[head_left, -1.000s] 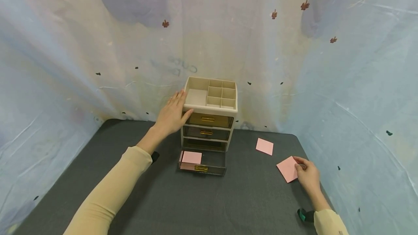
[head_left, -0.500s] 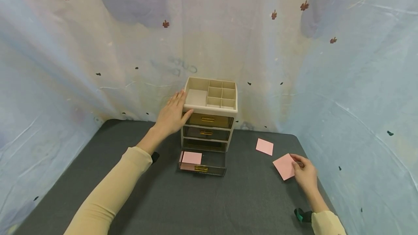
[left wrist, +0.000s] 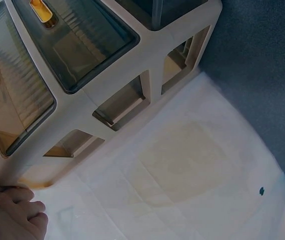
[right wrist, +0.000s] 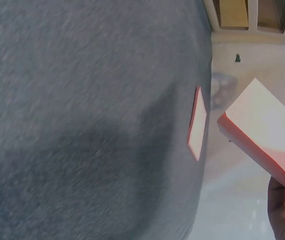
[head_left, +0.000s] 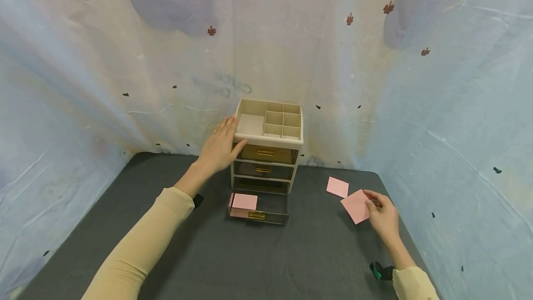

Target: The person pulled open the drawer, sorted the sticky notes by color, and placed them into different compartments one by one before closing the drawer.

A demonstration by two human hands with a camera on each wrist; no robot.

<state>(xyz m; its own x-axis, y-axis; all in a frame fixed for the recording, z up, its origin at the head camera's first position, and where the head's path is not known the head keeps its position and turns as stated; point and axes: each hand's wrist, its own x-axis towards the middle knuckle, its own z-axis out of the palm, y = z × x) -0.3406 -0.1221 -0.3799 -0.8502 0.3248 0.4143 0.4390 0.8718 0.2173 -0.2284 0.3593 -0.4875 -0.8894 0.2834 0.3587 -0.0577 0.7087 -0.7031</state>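
A cream desktop drawer organizer point(head_left: 270, 140) stands at the back of the table. My left hand point(head_left: 218, 147) rests against its upper left side, fingers straight along the side and thumb at the front corner. The bottom drawer point(head_left: 275, 218), see-through and dark, is pulled out with a pink sticky note pad point(head_left: 244, 202) in its left half. On the right, my right hand point(head_left: 385, 216) pinches a second pink sticky note pad point(head_left: 355, 206) by its right corner, above the table; its thickness shows in the right wrist view. A third pad point(head_left: 337, 187) lies on the table just behind it.
Patterned cloth point(head_left: 266, 50) hangs behind the dark grey table point(head_left: 308, 253) and along both its sides. The organizer's two upper drawers point(head_left: 263, 169) are closed. Its top tray has several compartments.
My right hand has moved left and slightly away from me, carrying the pinched pad closer to the one on the table. The left hand and organizer have stayed still.
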